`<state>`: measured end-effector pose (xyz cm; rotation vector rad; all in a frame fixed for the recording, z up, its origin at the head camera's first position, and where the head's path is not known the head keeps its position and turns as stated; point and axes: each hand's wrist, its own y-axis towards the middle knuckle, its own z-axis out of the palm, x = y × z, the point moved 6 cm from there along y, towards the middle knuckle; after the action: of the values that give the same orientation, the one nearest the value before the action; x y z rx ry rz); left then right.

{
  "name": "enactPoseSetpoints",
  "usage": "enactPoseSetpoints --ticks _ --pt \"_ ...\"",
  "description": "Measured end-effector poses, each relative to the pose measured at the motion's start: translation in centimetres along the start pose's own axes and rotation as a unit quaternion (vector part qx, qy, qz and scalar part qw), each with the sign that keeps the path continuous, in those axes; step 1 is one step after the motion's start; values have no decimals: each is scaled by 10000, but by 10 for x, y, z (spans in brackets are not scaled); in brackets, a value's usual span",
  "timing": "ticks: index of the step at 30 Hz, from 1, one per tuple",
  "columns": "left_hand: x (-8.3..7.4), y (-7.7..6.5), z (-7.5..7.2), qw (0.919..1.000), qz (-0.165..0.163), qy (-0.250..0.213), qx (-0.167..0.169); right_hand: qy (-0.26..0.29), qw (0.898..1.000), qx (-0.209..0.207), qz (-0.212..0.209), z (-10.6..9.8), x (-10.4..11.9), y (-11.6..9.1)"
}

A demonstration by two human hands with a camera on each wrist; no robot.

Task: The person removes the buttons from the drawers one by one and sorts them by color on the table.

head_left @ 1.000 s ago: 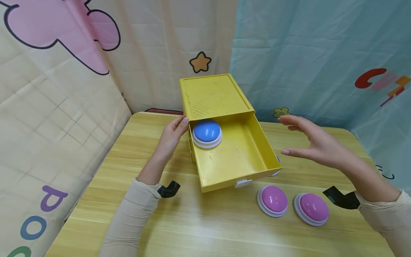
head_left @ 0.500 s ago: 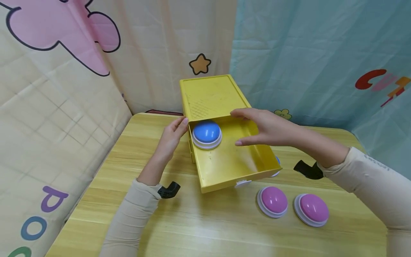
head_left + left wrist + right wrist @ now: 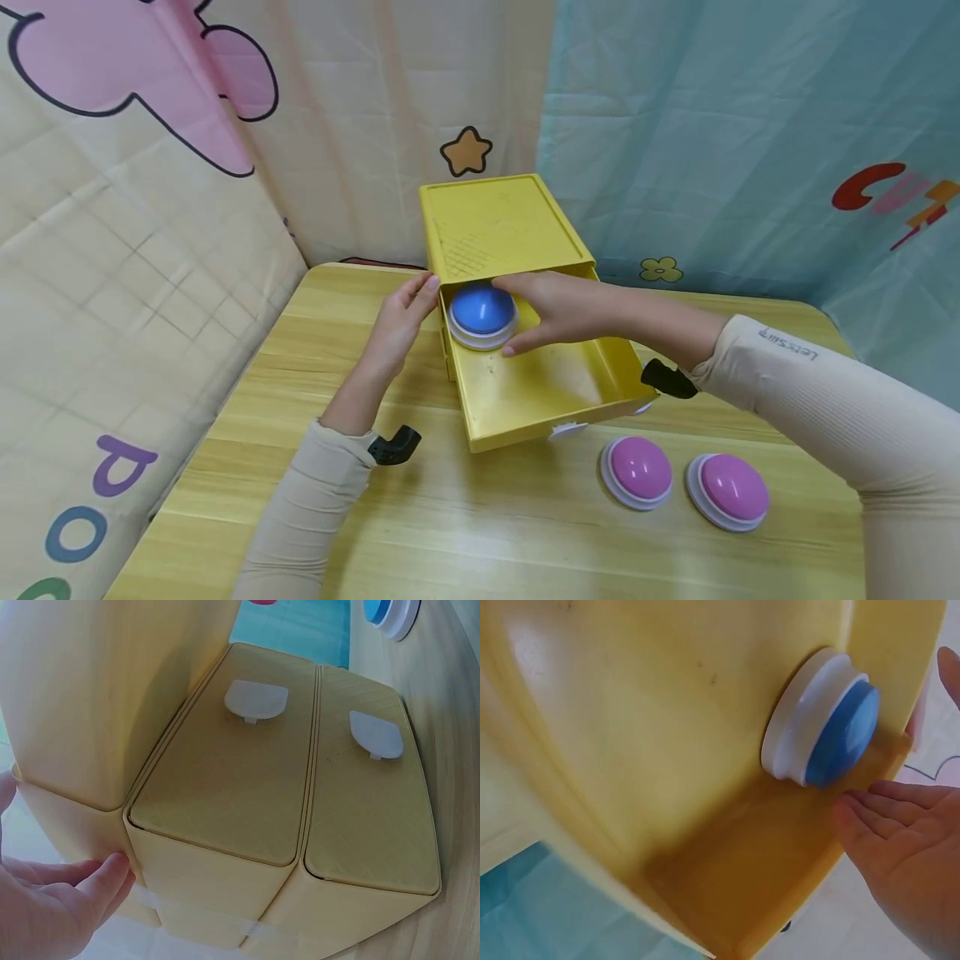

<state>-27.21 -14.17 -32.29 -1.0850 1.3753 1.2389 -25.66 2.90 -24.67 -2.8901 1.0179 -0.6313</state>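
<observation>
A yellow drawer cabinet (image 3: 502,225) stands on the table with its top drawer (image 3: 536,400) pulled out. Inside that drawer, at the back left, sits a blue dome push button (image 3: 482,310) on a white base. My right hand (image 3: 570,307) reaches over the drawer, thumb and fingers spread at the button's right side. In the right wrist view its fingertips (image 3: 859,802) lie close to the dome; contact is unclear. My left hand (image 3: 401,321) rests on the cabinet's left side near the front edge, and the left wrist view has its fingertips (image 3: 116,870) against the side wall.
Two pink push buttons (image 3: 641,472) (image 3: 727,492) lie on the table right of the drawer. Another blue button (image 3: 386,611) is mostly hidden beside the cabinet. Two lower drawers (image 3: 225,757) with white handles are closed. Printed curtains (image 3: 712,125) hang behind the table.
My right hand has moved left from beyond the cabinet's right side, over the open drawer, to the blue button. The left hand, drawer and buttons have stayed put.
</observation>
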Motion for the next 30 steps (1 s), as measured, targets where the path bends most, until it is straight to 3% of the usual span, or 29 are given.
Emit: enactPoseSetpoints --ticks 8,14,22,30 --pt "1 1 -1 10000 66 16 -5 -106 9994 317 32 6 -5 17" --pt "0 0 0 10000 81 -2 25 -198 9997 89 -144 10 -5 25" --pt "-1 -1 0 9999 98 49 -20 -306 9992 -103 220 12 -6 26" --pt "1 1 1 9999 150 2 -18 -566 9976 -352 211 10 -6 26"
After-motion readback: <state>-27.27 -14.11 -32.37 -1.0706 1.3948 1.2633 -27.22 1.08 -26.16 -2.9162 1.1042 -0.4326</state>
